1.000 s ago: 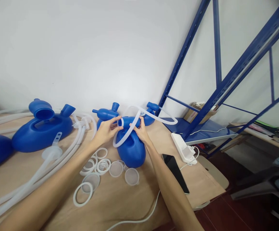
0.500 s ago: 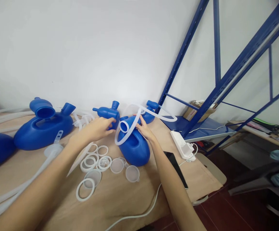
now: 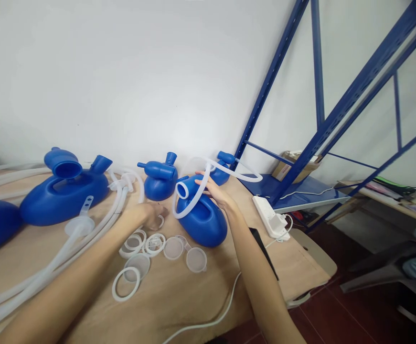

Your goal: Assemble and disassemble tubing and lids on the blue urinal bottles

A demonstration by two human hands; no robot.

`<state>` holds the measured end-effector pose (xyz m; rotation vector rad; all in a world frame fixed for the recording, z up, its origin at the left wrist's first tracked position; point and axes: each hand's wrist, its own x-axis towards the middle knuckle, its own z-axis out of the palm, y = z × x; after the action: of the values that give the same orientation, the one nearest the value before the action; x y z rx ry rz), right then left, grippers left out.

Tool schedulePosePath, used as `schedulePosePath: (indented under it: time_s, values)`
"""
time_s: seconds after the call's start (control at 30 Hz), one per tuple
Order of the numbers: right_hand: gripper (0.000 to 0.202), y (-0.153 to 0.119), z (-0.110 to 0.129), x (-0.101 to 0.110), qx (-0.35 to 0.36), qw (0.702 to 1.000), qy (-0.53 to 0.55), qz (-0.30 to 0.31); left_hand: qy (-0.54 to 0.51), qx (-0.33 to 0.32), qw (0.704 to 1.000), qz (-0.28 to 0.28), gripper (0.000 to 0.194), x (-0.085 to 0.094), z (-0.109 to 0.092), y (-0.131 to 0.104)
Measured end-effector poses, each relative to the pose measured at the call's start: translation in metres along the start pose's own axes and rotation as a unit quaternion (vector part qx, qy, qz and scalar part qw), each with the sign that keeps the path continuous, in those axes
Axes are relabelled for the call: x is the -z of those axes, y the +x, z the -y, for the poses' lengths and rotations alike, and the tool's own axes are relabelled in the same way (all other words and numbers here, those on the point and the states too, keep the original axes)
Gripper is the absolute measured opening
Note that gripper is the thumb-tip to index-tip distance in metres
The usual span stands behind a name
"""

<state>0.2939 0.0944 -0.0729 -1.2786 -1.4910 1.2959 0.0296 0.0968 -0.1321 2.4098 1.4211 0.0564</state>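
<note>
My right hand (image 3: 218,192) grips the blue urinal bottle (image 3: 208,222) by its neck, the fingers around its far side. The bottle rests on the table, tilted, its white-rimmed mouth facing left. A clear hose (image 3: 192,204) loops across the neck. My left hand (image 3: 153,216) is low over the table left of the bottle, its fingers closed on a thin white ring (image 3: 161,220), mostly covered by the fingers. Just below lie several white rings (image 3: 126,298) and translucent round caps (image 3: 196,259).
Further blue bottles (image 3: 160,187) stand along the wall, with a larger one (image 3: 64,203) at left. Clear hoses (image 3: 60,260) run over the left side. At right are a white power strip (image 3: 267,213), a dark phone (image 3: 263,246), a cable (image 3: 208,322) and a blue shelf rack (image 3: 293,157).
My left hand has come down from beside the back bottle to the rings and closed on one, which has shifted right. My right hand stays on the bottle, which has tilted slightly.
</note>
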Motion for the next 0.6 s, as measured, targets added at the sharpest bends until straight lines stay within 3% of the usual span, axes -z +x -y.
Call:
schedulePosePath:
  time_s: [0.13, 0.33, 0.47, 0.6]
  values:
    - [0.045, 0.015, -0.015, -0.009, 0.023, 0.997, 0.040, -0.066, 0.010, -0.013, 1.000, 0.009, 0.047, 0.018, 0.000, -0.003]
    - [0.040, 0.015, -0.034, -0.008, 0.165, 0.980, -0.011, -0.106, -0.034, -0.026, 0.994, -0.099, 0.031, 0.057, 0.002, -0.016]
    - [0.038, 0.008, -0.028, 0.003, 0.209, 0.974, -0.069, -0.050, -0.166, -0.006, 0.968, -0.190, 0.047, 0.063, -0.002, -0.017]
    - [0.037, 0.008, -0.017, 0.014, 0.217, 0.972, -0.069, 0.048, -0.324, 0.011, 0.918, -0.226, 0.056, 0.044, -0.012, -0.003]
